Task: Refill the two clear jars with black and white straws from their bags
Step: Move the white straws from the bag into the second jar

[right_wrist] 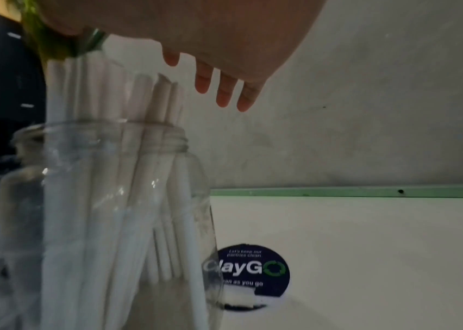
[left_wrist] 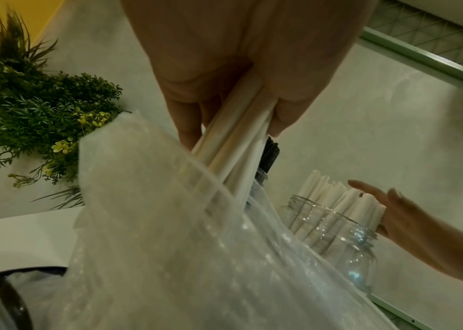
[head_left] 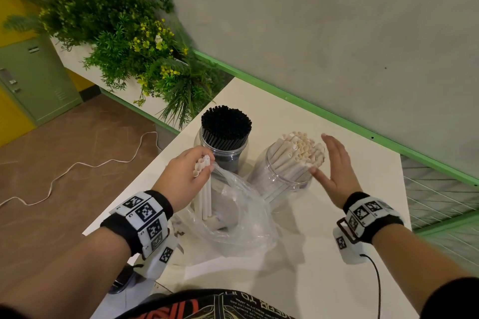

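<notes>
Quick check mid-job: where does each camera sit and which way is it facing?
Head: looks down at table, both jars, both forearms.
Left wrist: looks along left hand gripping white straws over the plastic bag.
Right wrist: low, beside white-straw jar; right hand open above.
Shared: that jar.

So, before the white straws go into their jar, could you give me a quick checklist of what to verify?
1. Left hand grips a bunch of white straws: ok.
2. Bunch clear of the bag: not ok, lower ends still inside.
3. White jar upright, mouth open: ok.
4. Right hand steadying the jar's straws: ok, open beside them.
5. Room in the jar: cannot tell.
6. Black jar out of the way: ok.
</notes>
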`<action>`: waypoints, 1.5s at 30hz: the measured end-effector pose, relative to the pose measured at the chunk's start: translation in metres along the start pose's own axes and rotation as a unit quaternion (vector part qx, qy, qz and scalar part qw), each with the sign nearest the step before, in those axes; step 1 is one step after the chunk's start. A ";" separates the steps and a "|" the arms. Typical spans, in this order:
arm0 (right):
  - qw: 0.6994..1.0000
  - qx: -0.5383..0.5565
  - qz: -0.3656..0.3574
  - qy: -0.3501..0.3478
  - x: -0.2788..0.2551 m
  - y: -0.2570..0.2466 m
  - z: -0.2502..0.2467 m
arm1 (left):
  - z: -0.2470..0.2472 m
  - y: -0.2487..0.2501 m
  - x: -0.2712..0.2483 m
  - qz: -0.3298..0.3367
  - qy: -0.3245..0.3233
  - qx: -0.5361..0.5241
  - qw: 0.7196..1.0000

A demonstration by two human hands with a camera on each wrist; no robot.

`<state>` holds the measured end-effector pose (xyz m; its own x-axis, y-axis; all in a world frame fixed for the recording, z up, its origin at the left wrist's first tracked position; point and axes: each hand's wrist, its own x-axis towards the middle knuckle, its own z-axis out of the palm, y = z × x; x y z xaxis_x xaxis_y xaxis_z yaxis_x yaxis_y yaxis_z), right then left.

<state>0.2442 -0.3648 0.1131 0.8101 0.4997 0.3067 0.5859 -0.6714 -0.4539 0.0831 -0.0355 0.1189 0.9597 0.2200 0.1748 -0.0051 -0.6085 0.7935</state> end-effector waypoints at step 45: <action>0.970 -0.160 -0.161 -0.086 0.077 -0.050 0.028 | -0.003 0.001 0.000 -0.002 -0.007 0.003 1.000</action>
<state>0.2773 -0.2774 0.1359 0.5843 0.7775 0.2325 0.8070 -0.5869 -0.0657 0.0825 -0.0340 0.1216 0.9635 0.2121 0.1634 0.0006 -0.6120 0.7909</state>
